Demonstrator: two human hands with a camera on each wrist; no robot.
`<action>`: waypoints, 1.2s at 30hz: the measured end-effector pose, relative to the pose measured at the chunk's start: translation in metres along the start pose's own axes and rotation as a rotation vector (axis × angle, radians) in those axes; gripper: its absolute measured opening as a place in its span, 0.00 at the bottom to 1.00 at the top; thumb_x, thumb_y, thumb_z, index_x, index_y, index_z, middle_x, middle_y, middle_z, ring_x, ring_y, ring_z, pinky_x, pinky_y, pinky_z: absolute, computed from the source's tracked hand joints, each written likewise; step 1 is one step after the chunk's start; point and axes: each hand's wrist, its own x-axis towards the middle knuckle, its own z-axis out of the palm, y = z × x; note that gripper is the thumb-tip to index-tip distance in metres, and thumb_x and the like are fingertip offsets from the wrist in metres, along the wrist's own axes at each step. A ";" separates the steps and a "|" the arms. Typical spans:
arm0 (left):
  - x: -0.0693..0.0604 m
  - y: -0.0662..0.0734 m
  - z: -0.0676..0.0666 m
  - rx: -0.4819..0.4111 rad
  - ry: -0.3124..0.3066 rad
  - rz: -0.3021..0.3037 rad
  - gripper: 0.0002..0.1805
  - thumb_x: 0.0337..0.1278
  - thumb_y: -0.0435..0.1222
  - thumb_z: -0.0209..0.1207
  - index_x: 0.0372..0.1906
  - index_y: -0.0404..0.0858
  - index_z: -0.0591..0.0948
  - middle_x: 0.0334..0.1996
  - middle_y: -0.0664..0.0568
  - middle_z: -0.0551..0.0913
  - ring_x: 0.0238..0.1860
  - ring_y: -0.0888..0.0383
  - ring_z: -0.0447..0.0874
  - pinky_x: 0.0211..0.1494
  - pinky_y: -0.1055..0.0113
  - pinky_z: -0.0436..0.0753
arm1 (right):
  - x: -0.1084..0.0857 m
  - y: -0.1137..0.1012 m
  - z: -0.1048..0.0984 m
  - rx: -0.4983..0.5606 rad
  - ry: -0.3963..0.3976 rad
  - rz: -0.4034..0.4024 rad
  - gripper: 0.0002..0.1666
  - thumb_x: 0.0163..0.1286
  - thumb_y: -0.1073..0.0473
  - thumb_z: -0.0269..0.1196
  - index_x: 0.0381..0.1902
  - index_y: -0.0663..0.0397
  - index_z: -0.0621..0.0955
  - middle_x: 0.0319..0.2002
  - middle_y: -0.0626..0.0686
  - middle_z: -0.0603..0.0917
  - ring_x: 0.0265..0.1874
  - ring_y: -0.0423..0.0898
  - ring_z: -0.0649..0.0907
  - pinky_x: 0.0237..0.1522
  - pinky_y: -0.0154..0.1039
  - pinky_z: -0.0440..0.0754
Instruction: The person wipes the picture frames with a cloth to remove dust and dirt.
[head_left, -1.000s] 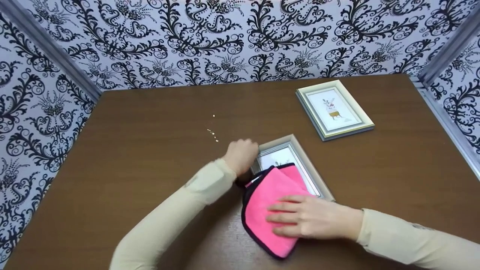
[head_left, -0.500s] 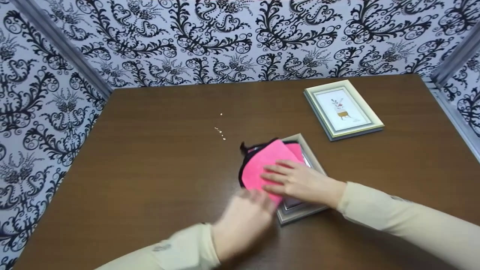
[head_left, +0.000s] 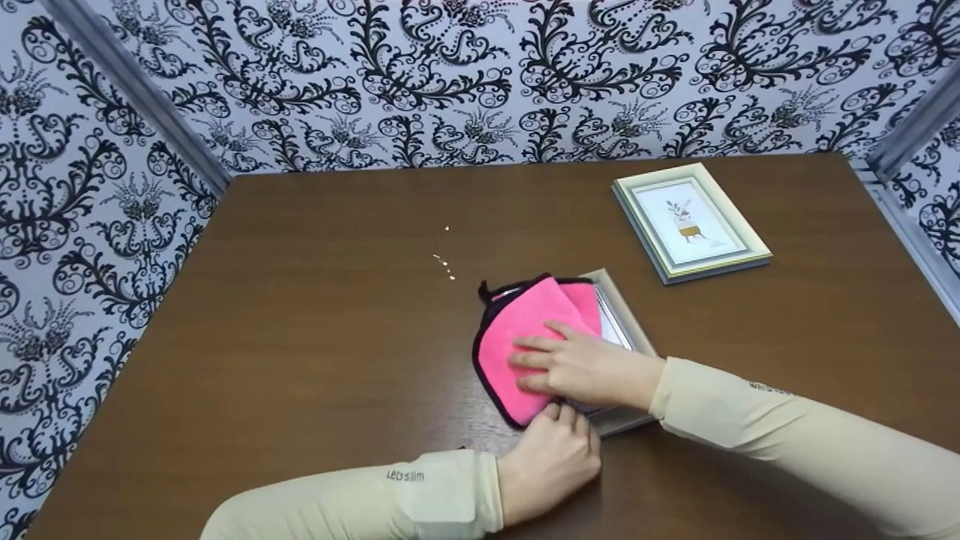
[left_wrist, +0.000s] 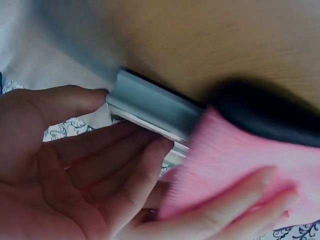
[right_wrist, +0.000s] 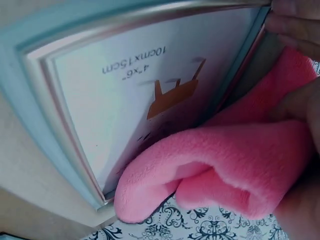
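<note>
A pink cloth [head_left: 517, 322] with black edging lies folded over a picture frame [head_left: 619, 307], covering much of its glass. My right hand [head_left: 589, 367] presses on the cloth with fingers spread. At the frame's near left corner, my left hand [head_left: 551, 465] grips the border; the left wrist view has thumb and fingers on either side of the silvery-grey frame edge [left_wrist: 152, 107]. The right wrist view gives a close look at the printed sheet [right_wrist: 125, 90], with an orange stool drawing and size text, beside the bunched cloth [right_wrist: 200, 150].
Another picture frame [head_left: 690, 225], cream-bordered with a plant print, lies face up at the back right. Several small pale bits [head_left: 444, 262] are scattered on the brown table [head_left: 300, 337]. Patterned walls [head_left: 450, 90] enclose the back and sides.
My left hand has left the frame's far left side and now grips its near corner. My right hand and the cloth have moved away from me over the frame.
</note>
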 end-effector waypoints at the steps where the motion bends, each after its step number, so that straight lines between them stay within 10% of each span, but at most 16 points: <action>1: 0.001 0.000 0.000 0.003 -0.001 0.006 0.11 0.59 0.43 0.53 0.36 0.45 0.84 0.24 0.57 0.78 0.25 0.61 0.73 0.28 0.69 0.71 | 0.001 0.000 -0.001 0.016 -0.009 -0.011 0.18 0.61 0.56 0.67 0.50 0.40 0.83 0.59 0.48 0.78 0.62 0.49 0.72 0.56 0.55 0.73; 15: 0.005 0.002 0.002 -0.109 0.026 0.034 0.07 0.47 0.39 0.64 0.33 0.47 0.88 0.25 0.56 0.84 0.26 0.61 0.80 0.22 0.72 0.78 | 0.032 0.047 0.009 -0.200 -0.209 0.159 0.23 0.59 0.60 0.67 0.54 0.40 0.82 0.64 0.50 0.74 0.65 0.52 0.69 0.62 0.58 0.66; 25: 0.009 -0.003 0.002 -0.155 0.002 0.055 0.09 0.37 0.35 0.65 0.29 0.52 0.87 0.23 0.63 0.83 0.21 0.64 0.74 0.23 0.74 0.76 | 0.029 0.084 0.021 0.021 -0.221 0.418 0.21 0.65 0.67 0.60 0.55 0.47 0.82 0.59 0.58 0.77 0.60 0.60 0.73 0.60 0.62 0.67; 36: 0.007 -0.005 0.004 -0.139 0.040 0.046 0.08 0.37 0.36 0.65 0.23 0.56 0.85 0.20 0.65 0.80 0.20 0.65 0.74 0.20 0.73 0.74 | 0.009 0.034 0.008 -0.120 -0.110 0.129 0.24 0.55 0.63 0.69 0.51 0.41 0.82 0.55 0.48 0.80 0.57 0.52 0.75 0.59 0.53 0.71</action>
